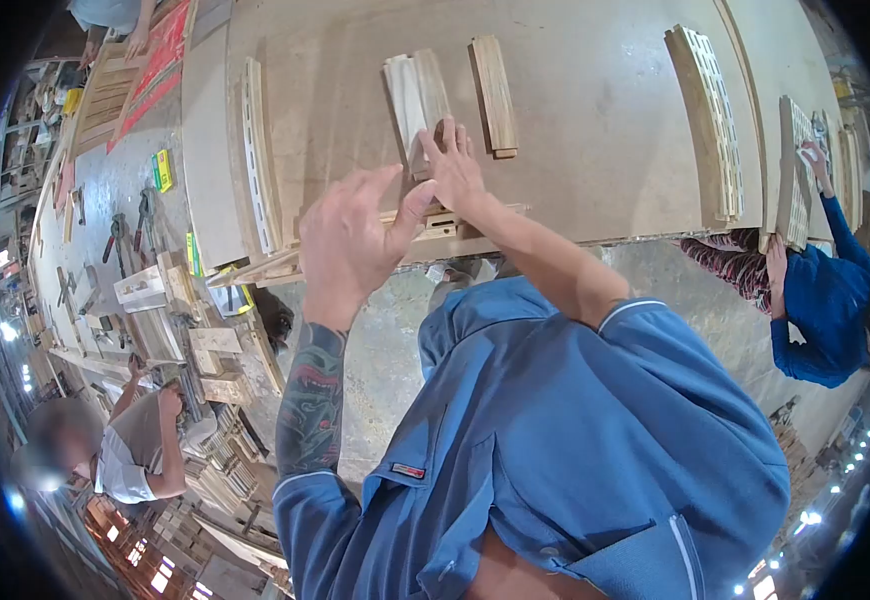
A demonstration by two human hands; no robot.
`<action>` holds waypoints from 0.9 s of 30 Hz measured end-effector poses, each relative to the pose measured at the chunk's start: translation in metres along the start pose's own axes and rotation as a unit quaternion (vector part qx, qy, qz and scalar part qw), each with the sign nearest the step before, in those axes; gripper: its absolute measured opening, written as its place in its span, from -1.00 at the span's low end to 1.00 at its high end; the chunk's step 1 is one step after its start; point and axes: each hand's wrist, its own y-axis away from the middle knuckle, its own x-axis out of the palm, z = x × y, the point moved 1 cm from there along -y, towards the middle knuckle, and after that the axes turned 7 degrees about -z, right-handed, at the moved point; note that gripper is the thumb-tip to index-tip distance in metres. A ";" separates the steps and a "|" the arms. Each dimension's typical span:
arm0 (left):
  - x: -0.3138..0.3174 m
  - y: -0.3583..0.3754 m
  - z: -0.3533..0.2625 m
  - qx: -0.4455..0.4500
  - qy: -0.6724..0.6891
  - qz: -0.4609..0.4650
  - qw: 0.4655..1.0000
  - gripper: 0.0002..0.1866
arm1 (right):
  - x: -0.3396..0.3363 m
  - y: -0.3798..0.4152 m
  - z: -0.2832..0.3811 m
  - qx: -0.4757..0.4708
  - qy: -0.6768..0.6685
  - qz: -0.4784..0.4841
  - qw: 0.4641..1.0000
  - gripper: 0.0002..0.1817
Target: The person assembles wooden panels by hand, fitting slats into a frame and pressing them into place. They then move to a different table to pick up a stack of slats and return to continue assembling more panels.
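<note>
My left hand [350, 230] is raised above the near edge of the table, fingers apart and thumb out, holding nothing. My right hand [457, 170] reaches over the tabletop with its fingers spread, the tips at the near end of two wooden strips [417, 95] lying side by side. Another short wooden strip [495, 95] lies just to the right of them, apart. Below my hands, a slotted wooden piece [440, 228] lies along the table's near edge, partly hidden by my left hand and right wrist.
A stack of long slotted strips [705, 120] stands at the right, and a narrow slotted strip [257, 150] at the left. Pliers-like tools [142, 220] lie on the left bench. One co-worker in blue [825, 300] works at the right; another person [135, 450] is at lower left.
</note>
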 end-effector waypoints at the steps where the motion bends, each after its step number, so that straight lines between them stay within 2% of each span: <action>1: -0.001 0.000 -0.002 -0.004 -0.002 0.001 1.000 -0.41 | 0.000 -0.005 0.007 0.067 -0.054 -0.019 0.996 -0.27; 2: -0.003 0.000 -0.004 -0.024 -0.002 0.020 1.000 -0.41 | -0.001 -0.006 0.013 0.136 -0.107 -0.035 0.984 -0.26; 3: -0.004 0.001 -0.005 -0.042 -0.002 0.039 0.998 -0.40 | -0.007 -0.011 0.020 0.136 -0.110 -0.032 0.984 -0.26; 5: -0.004 0.004 -0.005 -0.045 -0.005 0.037 0.998 -0.39 | -0.023 -0.031 0.026 0.323 -0.139 0.015 0.936 -0.19; 6: -0.004 0.005 -0.005 -0.045 -0.005 0.035 0.998 -0.39 | -0.028 -0.038 0.022 0.349 -0.139 0.052 0.925 -0.30; 7: -0.003 0.007 -0.004 -0.040 -0.005 0.034 0.999 -0.39 | -0.024 -0.044 0.012 0.351 -0.139 0.048 0.925 -0.30; 9: 0.002 0.009 0.001 -0.002 -0.002 -0.032 0.999 -0.36 | -0.017 -0.054 -0.010 0.433 -0.198 0.213 0.853 -0.43; 13: 0.000 0.009 0.000 -0.032 -0.003 -0.002 0.999 -0.32 | -0.029 -0.044 -0.009 0.391 -0.139 0.259 0.872 -0.51; 14: 0.000 0.009 0.000 -0.033 -0.005 -0.002 0.999 -0.31 | -0.028 -0.034 0.002 0.352 -0.065 0.131 0.925 -0.49; 15: 0.000 0.008 0.001 -0.033 -0.006 -0.001 0.999 -0.30 | -0.026 -0.027 0.010 0.305 0.012 -0.001 0.952 -0.47; 16: -0.002 0.007 0.001 -0.029 -0.003 -0.002 1.000 -0.30 | -0.020 -0.020 0.014 0.305 0.015 -0.005 0.952 -0.47; 18: -0.002 0.008 0.001 -0.041 0.000 0.017 0.999 -0.30 | -0.011 -0.006 0.018 0.223 0.068 -0.021 0.972 -0.44; 19: 0.000 0.008 0.002 -0.041 0.004 0.017 0.999 -0.30 | -0.009 -0.006 0.013 0.224 0.072 -0.021 0.972 -0.44; 21: 0.002 0.008 0.005 -0.040 -0.014 0.010 0.999 -0.27 | -0.008 -0.014 -0.001 0.296 -0.036 0.043 0.953 -0.39; 24: -0.003 0.009 0.001 -0.037 -0.015 0.021 0.999 -0.24 | -0.010 -0.017 -0.008 0.333 -0.079 0.056 0.938 -0.45; 25: -0.005 0.010 0.000 -0.035 -0.018 0.019 0.999 -0.24 | -0.016 -0.010 0.002 0.333 -0.081 0.053 0.938 -0.45; 27: -0.006 0.008 -0.001 -0.042 -0.010 0.033 0.999 -0.23 | -0.024 0.005 0.021 0.266 -0.010 -0.023 0.964 -0.46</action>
